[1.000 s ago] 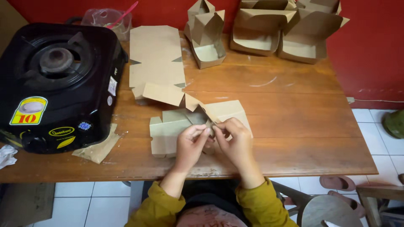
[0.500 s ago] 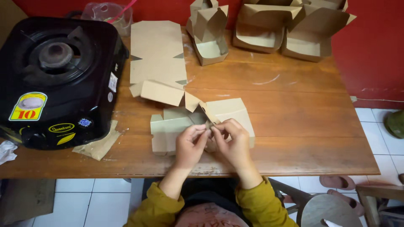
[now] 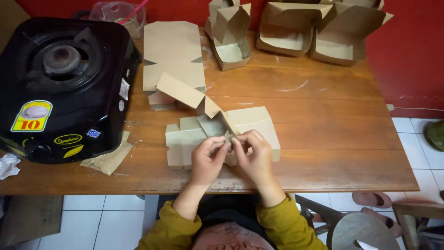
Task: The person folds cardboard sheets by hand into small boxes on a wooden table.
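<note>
Head view: both hands' grip, left hand [image 3: 208,159] & right hand [image 3: 253,155], pinching flat cardboard box [image 3: 222,132]; folded boxes [image 3: 323,32] empty.

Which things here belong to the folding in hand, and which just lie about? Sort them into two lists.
In hand:
left hand
right hand
half-folded cardboard box
stack of flat blanks
finished boxes

Lying about:
black gas stove
clear plastic container
cardboard scrap
crumpled tissue

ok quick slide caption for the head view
Both hands, left hand and right hand, pinch a half-folded brown cardboard box on a wooden table beside a black stove.
</note>
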